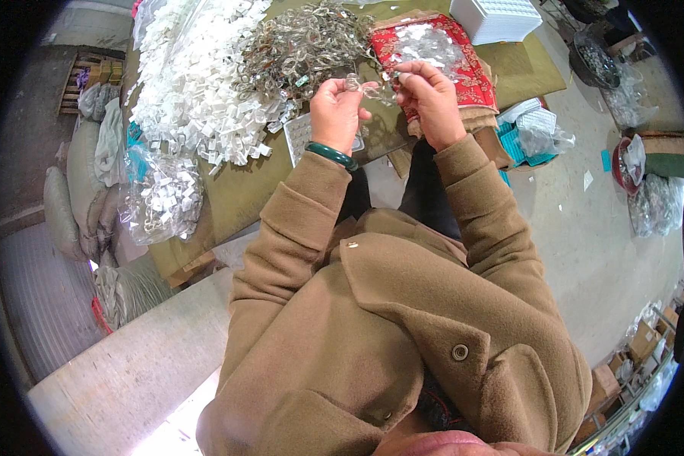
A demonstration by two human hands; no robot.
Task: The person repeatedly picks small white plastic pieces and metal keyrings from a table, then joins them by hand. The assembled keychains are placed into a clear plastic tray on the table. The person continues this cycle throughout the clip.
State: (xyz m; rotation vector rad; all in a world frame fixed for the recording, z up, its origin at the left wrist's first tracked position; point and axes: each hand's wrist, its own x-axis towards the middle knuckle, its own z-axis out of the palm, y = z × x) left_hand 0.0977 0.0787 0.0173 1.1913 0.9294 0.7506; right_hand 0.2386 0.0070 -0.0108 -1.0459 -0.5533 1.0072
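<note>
A hand could pass over the bare strip of olive table (pixel 234 193) between the plastic bag (pixel 163 196) and the left sleeve (pixel 298 207), but the white pile (pixel 205 80) and the tangled heap (pixel 311 42) block the way past the left hand (pixel 336 115), and a white stack (pixel 495 21) stands beside the red cloth (pixel 476 80).

The clear pieces (pixel 372 90) at the hands (pixel 336 115) are too small to tell apart.
</note>
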